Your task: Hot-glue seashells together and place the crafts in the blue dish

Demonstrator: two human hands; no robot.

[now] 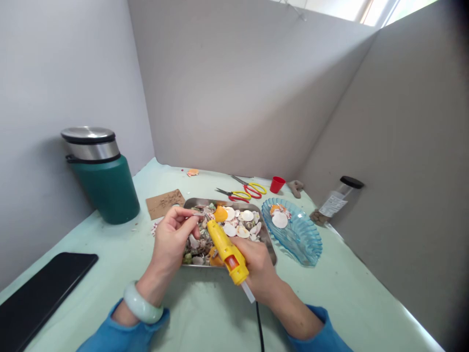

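Note:
My right hand (258, 266) is wrapped around a yellow glue gun (224, 247), which has a clear glue stick poking out of its back end and a black cord hanging below. Its nozzle points up and left, close to the fingertips of my left hand (174, 234). Those fingertips pinch a small, thin piece, too small to name. Both hands are over a metal tray (271, 244) full of mixed seashells (230, 229), white, orange and greenish. The hands and the glue gun hide part of the shells.
Left stand a green flask (106, 188) and a black flat device (47, 293). Behind the tray lie brown cardboard (164, 203), two pairs of scissors (238, 195) and a red cup (277, 184). At right are a blue shell-shaped dish (304, 234) and a clear jar (335, 200).

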